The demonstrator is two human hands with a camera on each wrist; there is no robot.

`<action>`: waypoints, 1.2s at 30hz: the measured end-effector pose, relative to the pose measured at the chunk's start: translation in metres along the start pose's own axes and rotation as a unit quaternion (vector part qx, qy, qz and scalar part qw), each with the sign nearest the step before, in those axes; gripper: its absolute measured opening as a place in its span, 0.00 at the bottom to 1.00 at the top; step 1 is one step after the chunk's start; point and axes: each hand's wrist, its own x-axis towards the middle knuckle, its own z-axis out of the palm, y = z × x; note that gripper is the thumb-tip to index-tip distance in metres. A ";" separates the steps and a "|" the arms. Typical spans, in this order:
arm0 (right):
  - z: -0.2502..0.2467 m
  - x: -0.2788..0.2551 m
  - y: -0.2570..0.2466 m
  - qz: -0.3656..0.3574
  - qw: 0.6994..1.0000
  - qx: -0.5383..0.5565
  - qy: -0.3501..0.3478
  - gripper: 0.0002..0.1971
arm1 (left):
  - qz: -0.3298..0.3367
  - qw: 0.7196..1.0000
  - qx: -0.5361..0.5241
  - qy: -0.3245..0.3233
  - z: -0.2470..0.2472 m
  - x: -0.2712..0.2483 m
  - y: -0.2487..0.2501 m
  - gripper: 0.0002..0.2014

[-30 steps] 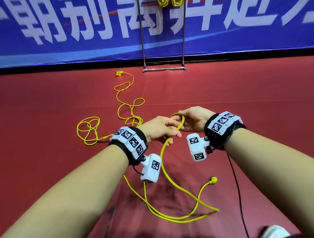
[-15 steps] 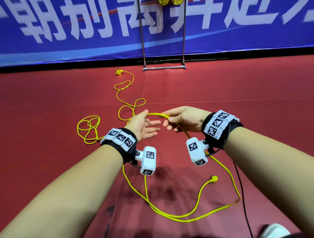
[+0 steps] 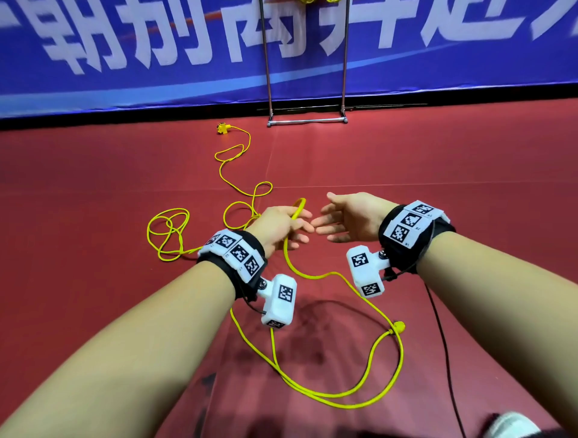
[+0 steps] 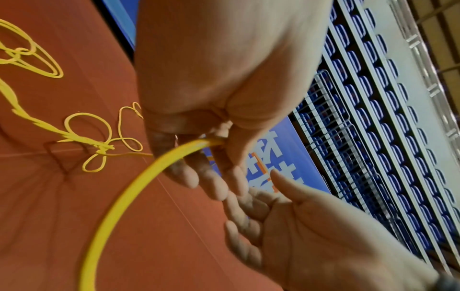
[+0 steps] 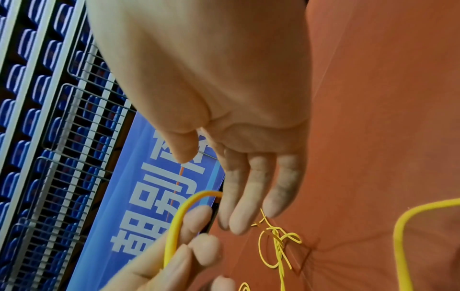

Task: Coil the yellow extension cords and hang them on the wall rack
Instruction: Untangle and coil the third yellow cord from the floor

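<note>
A yellow extension cord sprawls over the red floor. Its socket end lies far off near the wall and its plug lies close on the right. My left hand pinches a short upright loop of the cord between thumb and fingers, and two strands hang from it to the floor. My right hand hovers just right of it with straight fingers, palm toward the left hand, holding nothing. The metal rack stands at the wall, with yellow coils at its top edge.
Tangled cord loops lie left of my left hand. A thin black cable trails from my right wrist to the floor. A white shoe tip shows at the bottom right. The blue banner backs the floor.
My right hand has let go of the cord and opened. The loop now sits in my left hand alone, and the hanging strands have swung toward the plug.
</note>
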 end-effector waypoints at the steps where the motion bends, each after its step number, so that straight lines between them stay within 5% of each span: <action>1: -0.001 0.001 0.001 0.004 1.000 0.002 0.004 0.16 | 0.010 0.999 0.028 -0.022 0.004 -0.002 0.000 0.12; 8: -0.003 -0.005 0.006 0.004 0.999 -0.025 0.021 0.12 | 0.046 0.977 0.152 -0.140 0.026 -0.012 0.000 0.16; 12: -0.002 -0.006 0.003 -0.054 0.998 -0.013 0.020 0.13 | -0.010 0.976 0.118 -0.180 0.023 -0.012 0.004 0.17; 16: 0.001 -0.005 -0.002 -0.102 0.994 -0.033 0.020 0.15 | -0.056 0.997 0.049 -0.031 0.015 -0.004 -0.001 0.11; 19: 0.003 -0.007 -0.001 -0.113 0.992 -0.059 -0.024 0.16 | -0.081 0.992 -0.078 0.060 0.004 0.006 -0.005 0.17; 22: 0.005 -0.011 0.003 -0.103 0.984 -0.097 -0.107 0.17 | -0.091 0.984 -0.129 0.081 -0.004 0.008 -0.010 0.25; 27: 0.004 -0.014 0.014 -0.038 0.970 -0.153 -0.188 0.16 | -0.101 0.981 -0.121 0.110 -0.003 0.008 -0.014 0.12; 32: -0.003 -0.003 0.021 0.028 0.993 -0.108 -0.044 0.16 | -0.041 0.995 -0.032 0.084 0.006 0.003 -0.009 0.07; 36: -0.012 0.002 0.018 0.026 0.999 -0.020 0.004 0.22 | 0.032 0.998 0.054 -0.012 0.012 -0.002 -0.010 0.08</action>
